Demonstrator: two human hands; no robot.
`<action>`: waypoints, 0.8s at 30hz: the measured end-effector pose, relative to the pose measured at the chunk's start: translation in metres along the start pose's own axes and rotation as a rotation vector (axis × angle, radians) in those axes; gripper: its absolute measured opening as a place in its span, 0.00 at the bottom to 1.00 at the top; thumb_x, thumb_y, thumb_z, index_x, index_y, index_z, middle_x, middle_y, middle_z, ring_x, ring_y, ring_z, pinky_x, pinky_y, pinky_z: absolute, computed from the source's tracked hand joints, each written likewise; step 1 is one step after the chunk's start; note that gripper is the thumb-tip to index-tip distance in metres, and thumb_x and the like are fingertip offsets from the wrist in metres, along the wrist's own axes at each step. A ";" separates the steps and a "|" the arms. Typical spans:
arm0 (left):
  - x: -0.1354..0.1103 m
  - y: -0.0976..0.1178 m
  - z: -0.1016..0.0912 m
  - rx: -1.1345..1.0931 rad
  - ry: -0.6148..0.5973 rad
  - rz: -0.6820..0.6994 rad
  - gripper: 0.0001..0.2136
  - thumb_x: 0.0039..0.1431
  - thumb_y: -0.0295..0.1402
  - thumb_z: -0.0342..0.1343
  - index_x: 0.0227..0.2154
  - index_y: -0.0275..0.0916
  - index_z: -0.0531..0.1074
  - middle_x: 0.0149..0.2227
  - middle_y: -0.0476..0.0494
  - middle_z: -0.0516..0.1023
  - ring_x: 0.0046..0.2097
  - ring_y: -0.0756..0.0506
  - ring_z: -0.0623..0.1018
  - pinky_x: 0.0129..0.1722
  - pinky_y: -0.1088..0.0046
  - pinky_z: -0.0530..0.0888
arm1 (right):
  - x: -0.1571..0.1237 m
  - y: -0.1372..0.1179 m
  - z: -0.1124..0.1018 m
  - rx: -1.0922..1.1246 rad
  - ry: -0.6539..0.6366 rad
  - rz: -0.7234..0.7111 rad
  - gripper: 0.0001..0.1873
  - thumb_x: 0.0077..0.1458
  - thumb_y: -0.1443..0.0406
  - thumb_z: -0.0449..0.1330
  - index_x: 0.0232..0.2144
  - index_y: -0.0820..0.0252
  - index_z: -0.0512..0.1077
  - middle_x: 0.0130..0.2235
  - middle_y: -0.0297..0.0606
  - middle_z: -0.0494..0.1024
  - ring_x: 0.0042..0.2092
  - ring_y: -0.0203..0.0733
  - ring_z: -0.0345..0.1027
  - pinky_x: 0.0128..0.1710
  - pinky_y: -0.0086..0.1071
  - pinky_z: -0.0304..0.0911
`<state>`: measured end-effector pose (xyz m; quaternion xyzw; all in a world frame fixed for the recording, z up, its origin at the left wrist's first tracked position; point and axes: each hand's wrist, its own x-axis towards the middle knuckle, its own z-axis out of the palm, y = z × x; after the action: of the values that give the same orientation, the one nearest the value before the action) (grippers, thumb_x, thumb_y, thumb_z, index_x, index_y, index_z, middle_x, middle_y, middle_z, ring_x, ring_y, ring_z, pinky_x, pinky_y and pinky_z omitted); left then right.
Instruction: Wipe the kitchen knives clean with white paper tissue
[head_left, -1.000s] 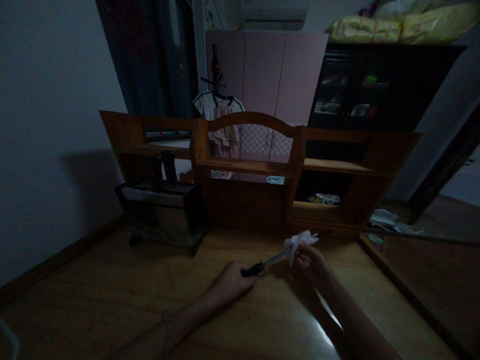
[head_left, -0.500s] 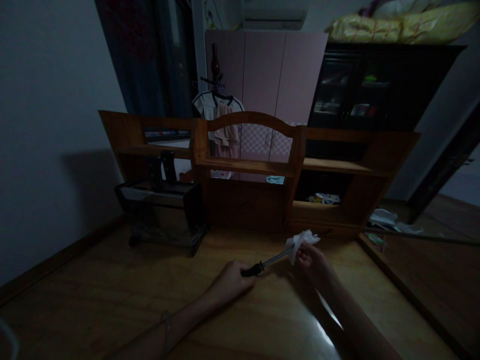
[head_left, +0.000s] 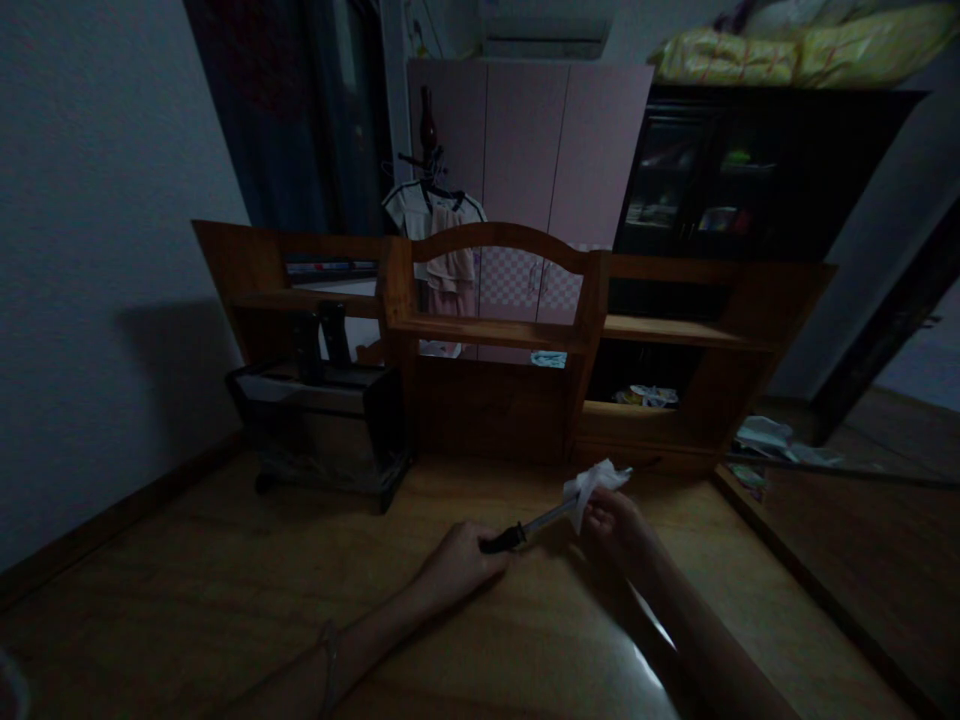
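Observation:
My left hand (head_left: 466, 556) is closed round the black handle of a sharpening steel (head_left: 546, 516), whose thin metal rod slants up to the right above the desk. Near the rod's far end, my right hand (head_left: 611, 515) pinches a crumpled white tissue (head_left: 592, 485) wrapped about the metal. The tissue and fingers hide the rod's far part. To the left stands a dark knife block (head_left: 319, 430) with clear-looking sides, and black knife handles (head_left: 335, 335) stick up from its top.
A wooden shelf unit (head_left: 491, 335) runs along the back of the wooden desk (head_left: 480, 650). A white wall (head_left: 97, 250) bounds the left. Beyond are a pink wardrobe (head_left: 525, 150), hanging clothes (head_left: 439, 225) and a black cabinet (head_left: 757, 170). The room is dim.
My right hand and the tissue have shifted slightly left along the rod, towards the handle. My left hand keeps its hold, almost still.

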<state>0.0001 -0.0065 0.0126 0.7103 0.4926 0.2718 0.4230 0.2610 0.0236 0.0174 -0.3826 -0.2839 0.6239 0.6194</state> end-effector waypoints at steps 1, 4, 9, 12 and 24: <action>0.000 0.000 0.000 -0.001 0.001 -0.002 0.16 0.48 0.43 0.57 0.27 0.32 0.77 0.21 0.52 0.63 0.25 0.52 0.61 0.23 0.78 0.53 | -0.001 0.000 0.001 -0.008 -0.007 0.003 0.13 0.38 0.63 0.70 0.27 0.61 0.72 0.30 0.36 0.76 0.31 0.39 0.69 0.33 0.30 0.65; 0.001 -0.001 0.000 -0.003 -0.006 0.008 0.16 0.48 0.42 0.57 0.27 0.31 0.77 0.21 0.53 0.63 0.24 0.52 0.60 0.23 0.78 0.52 | -0.002 0.001 0.003 -0.021 -0.014 -0.003 0.13 0.38 0.63 0.70 0.27 0.61 0.72 0.31 0.37 0.77 0.32 0.39 0.69 0.34 0.30 0.65; 0.001 -0.001 -0.001 0.016 -0.012 0.012 0.16 0.49 0.43 0.56 0.25 0.32 0.76 0.20 0.53 0.62 0.24 0.52 0.61 0.23 0.77 0.53 | -0.002 0.002 0.002 -0.026 -0.018 -0.009 0.13 0.38 0.63 0.70 0.28 0.60 0.72 0.33 0.38 0.77 0.34 0.42 0.70 0.36 0.33 0.66; 0.001 -0.001 -0.001 0.017 -0.010 0.000 0.17 0.48 0.44 0.56 0.26 0.32 0.76 0.21 0.52 0.62 0.25 0.52 0.61 0.23 0.77 0.53 | -0.002 0.001 0.001 -0.030 -0.024 -0.008 0.13 0.38 0.63 0.70 0.28 0.61 0.72 0.33 0.39 0.77 0.34 0.41 0.70 0.36 0.33 0.67; -0.001 -0.001 -0.002 0.032 -0.008 0.009 0.15 0.48 0.41 0.56 0.25 0.32 0.76 0.21 0.52 0.63 0.25 0.51 0.63 0.24 0.77 0.54 | 0.008 -0.006 -0.015 -0.029 0.029 -0.103 0.12 0.40 0.61 0.68 0.27 0.61 0.74 0.30 0.37 0.77 0.30 0.38 0.70 0.32 0.30 0.68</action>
<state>-0.0023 -0.0064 0.0132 0.7201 0.4921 0.2631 0.4124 0.2773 0.0297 0.0126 -0.3856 -0.3032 0.5815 0.6490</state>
